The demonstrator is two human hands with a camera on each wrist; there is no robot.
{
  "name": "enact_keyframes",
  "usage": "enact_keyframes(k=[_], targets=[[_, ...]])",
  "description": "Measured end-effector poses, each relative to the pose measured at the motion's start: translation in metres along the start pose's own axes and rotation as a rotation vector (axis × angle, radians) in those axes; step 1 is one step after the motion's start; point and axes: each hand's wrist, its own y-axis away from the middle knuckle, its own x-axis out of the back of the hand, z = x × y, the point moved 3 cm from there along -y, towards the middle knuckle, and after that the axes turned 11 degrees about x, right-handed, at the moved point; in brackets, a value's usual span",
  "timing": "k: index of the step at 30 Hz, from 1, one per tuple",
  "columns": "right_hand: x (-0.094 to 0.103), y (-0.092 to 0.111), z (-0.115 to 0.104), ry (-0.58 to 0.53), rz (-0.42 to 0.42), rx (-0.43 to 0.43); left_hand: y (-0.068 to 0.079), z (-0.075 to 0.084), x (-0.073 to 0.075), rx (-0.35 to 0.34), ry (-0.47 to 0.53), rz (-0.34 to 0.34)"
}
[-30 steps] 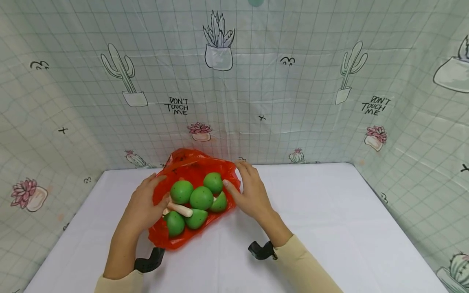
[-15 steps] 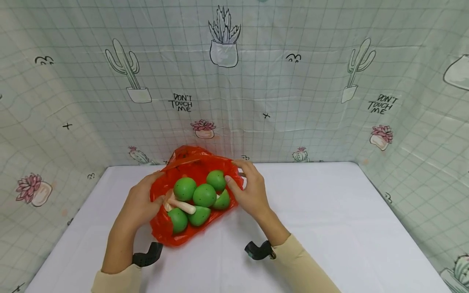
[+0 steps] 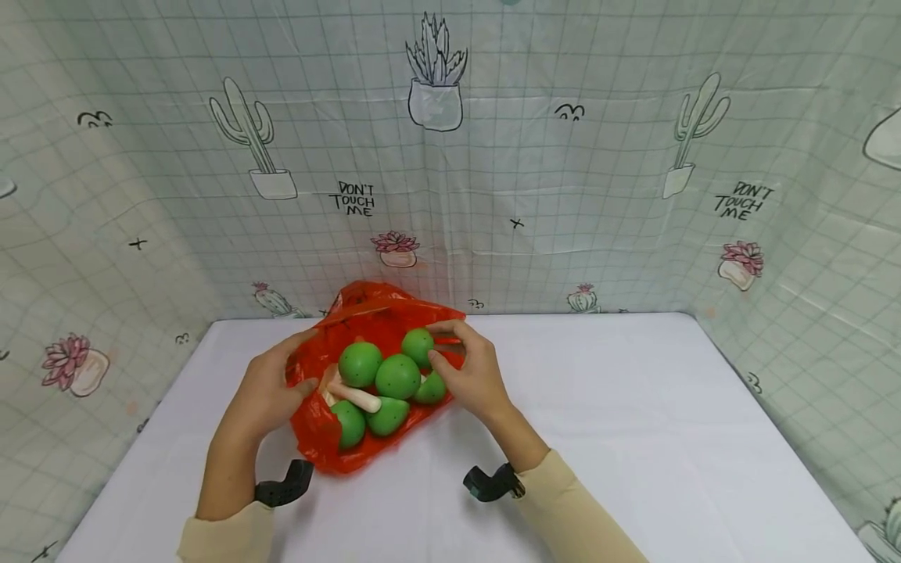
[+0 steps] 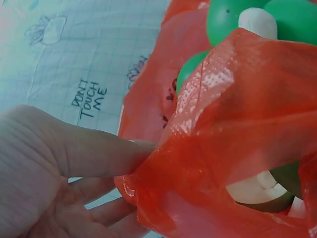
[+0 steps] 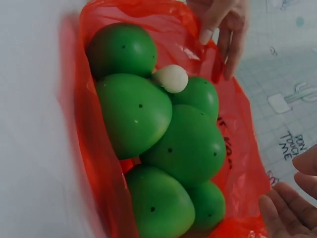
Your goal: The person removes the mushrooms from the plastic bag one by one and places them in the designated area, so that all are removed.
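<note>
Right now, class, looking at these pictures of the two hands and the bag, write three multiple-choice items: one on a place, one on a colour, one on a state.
1. Where does the red bag lie?
A. on the white table
B. on the floor
C. on a shelf

2. What colour are the round toys in the bag?
A. yellow
B. green
C. blue

3. How is the bag's mouth?
A. knotted
B. taped
C. held open

Answers:
1 A, the bag rests on the white table near the patterned backdrop.
2 B, the right wrist view shows green rounds with small dark dots.
3 C, the left hand pinches one edge, the right hand takes its grip on the other, and the toys show between.
</note>
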Motion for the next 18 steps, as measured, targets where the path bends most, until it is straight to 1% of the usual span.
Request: enact_keyframes(k=[3,9,14,18], targets=[[-0.001,0.001,0.005,-0.015,-0.002,-0.024,-0.002,-0.002,0.000,0.006,0.004,0.001],[-0.003,0.001,0.012,-0.006,-0.001,-0.053,-0.003,-0.008,0.001,0.009,0.023,0.001],[-0.003,-0.002,0.021,0.004,0.006,-0.062,-0.004,-0.008,0.002,0.004,0.052,-0.002],[-0.001,-0.002,0.029,0.026,0.010,-0.080,-0.006,-0.008,-0.001,0.010,0.062,-0.022]])
